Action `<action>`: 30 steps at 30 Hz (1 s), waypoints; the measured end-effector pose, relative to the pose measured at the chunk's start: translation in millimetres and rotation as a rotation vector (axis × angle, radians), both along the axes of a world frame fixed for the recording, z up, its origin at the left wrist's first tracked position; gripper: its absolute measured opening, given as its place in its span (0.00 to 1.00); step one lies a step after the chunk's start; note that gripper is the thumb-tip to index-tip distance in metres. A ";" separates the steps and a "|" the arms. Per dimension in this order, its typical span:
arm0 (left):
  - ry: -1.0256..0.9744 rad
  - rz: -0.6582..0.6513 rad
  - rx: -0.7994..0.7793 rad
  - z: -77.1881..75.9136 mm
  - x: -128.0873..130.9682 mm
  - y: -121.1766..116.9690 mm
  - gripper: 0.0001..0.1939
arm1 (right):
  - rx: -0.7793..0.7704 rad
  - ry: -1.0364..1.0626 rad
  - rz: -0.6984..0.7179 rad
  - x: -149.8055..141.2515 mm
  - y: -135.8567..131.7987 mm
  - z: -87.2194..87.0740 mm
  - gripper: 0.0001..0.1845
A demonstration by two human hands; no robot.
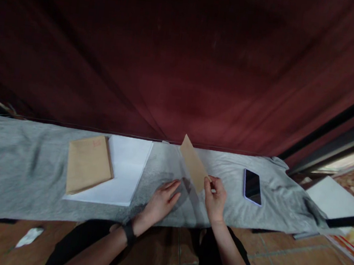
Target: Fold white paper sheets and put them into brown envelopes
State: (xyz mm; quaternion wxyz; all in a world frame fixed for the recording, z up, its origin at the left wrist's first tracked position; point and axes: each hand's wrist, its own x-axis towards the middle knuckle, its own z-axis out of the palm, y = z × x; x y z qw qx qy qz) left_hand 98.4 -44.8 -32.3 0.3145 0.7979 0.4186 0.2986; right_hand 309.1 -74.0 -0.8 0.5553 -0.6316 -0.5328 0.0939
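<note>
My right hand (215, 198) pinches the near right corner of a brown paper envelope (193, 162), which is tilted up off the grey cloth. To its left, my left hand (162, 199) is held low over the cloth with its fingers stretched out and nothing in them. Farther left, a stack of brown envelopes (89, 162) with small red marks on top rests partly over white paper sheets (125, 171). Whether anything lies inside the held envelope cannot be seen.
A grey cloth (31, 166) covers the long narrow bench. On the right lies a phone (253, 187) in a light purple case. Behind hangs a dark red curtain (182, 86). Crumpled white paper (29, 237) is on the tiled floor, and a white box (333, 197) stands at the far right.
</note>
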 end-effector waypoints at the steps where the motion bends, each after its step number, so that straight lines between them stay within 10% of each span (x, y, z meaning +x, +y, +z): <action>1: -0.100 0.011 -0.118 0.6 2.2 1.2 0.23 | 0.034 -0.109 0.017 -1.4 -2.4 0.9 0.15; 7: -0.796 0.043 -0.834 10.4 7.2 7.2 0.32 | 0.015 -0.679 0.307 -27.3 -14.3 -8.5 0.12; 13: -0.850 0.116 -0.893 19.0 1.1 14.8 0.29 | -0.038 -0.474 0.387 -40.2 -16.2 -14.5 0.12; 18: -0.654 0.206 -0.525 23.8 -7.2 24.1 0.28 | -0.068 0.451 -0.039 -11.9 1.3 -14.3 0.18; 21: -0.410 0.237 -0.209 19.1 -8.7 27.5 0.24 | -0.239 0.793 -0.033 -6.1 5.7 -24.0 0.21; 26: 0.093 0.120 0.196 2.7 -2.5 27.3 0.27 | -0.530 0.794 0.116 -15.3 1.5 -37.9 0.18; 30: 0.373 0.074 0.279 -11.9 -1.7 37.5 0.30 | -0.705 0.360 0.177 -3.5 2.2 -36.7 0.12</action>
